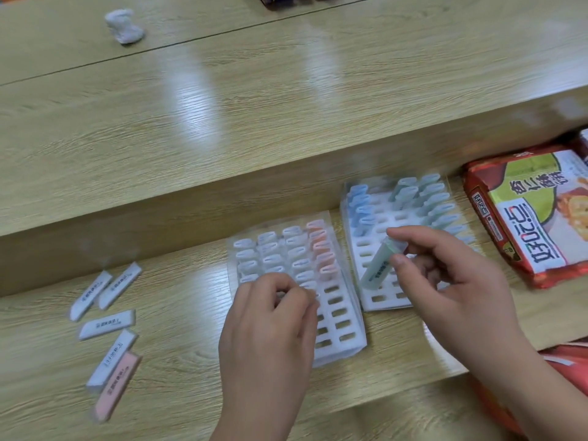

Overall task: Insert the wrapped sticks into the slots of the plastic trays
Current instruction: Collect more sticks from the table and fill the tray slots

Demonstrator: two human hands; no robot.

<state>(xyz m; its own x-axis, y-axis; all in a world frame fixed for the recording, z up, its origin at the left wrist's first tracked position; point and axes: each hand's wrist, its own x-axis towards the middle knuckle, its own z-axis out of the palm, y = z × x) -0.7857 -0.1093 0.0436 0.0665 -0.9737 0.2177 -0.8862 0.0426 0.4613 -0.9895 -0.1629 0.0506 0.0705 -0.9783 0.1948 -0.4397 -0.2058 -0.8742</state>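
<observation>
Two white plastic trays lie side by side on the lower wooden shelf. The left tray [339, 326] holds white and pink wrapped sticks in its far rows. The right tray [372, 299] holds blue and green sticks along its sides. My right hand [458, 281] pinches a pale green wrapped stick [377, 265], tilted, its lower end over the right tray's near slots. My left hand [270, 316] hovers over the left tray with curled fingertips at a white stick; whether it holds it is hidden. Several loose white sticks [106, 324] and a pink stick [116, 386] lie at the left.
A red and green snack packet [534, 214] lies right of the trays. A raised wooden ledge [191, 198] runs behind the trays. A crumpled white tissue [124, 26] sits far back left. Red fabric [566, 377] shows at the lower right.
</observation>
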